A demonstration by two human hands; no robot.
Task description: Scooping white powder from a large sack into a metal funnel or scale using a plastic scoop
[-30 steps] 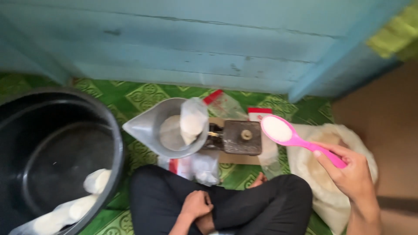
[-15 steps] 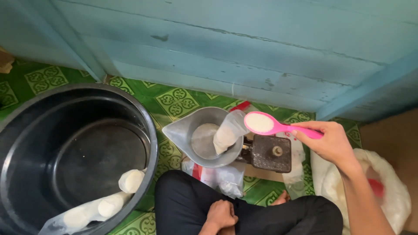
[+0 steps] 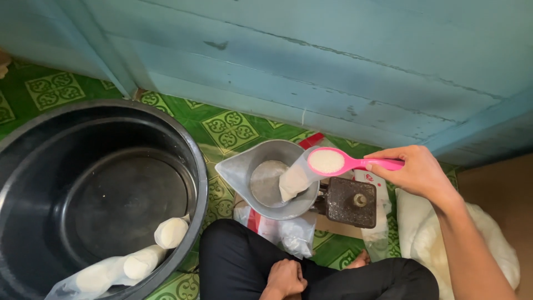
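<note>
black tub cut off at left and bottom; white sack partly hidden behind the forearm.

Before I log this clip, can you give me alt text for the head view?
The right hand holds a pink spoon heaped with white powder over a small clear bag in a metal scale pan. The left hand rests on crossed legs. A black tub holding filled bags sits on green patterned flooring.

A small clear bag of white powder stands in the metal pan; filled clear bags (three white lumps) lie in the black tub.
</note>
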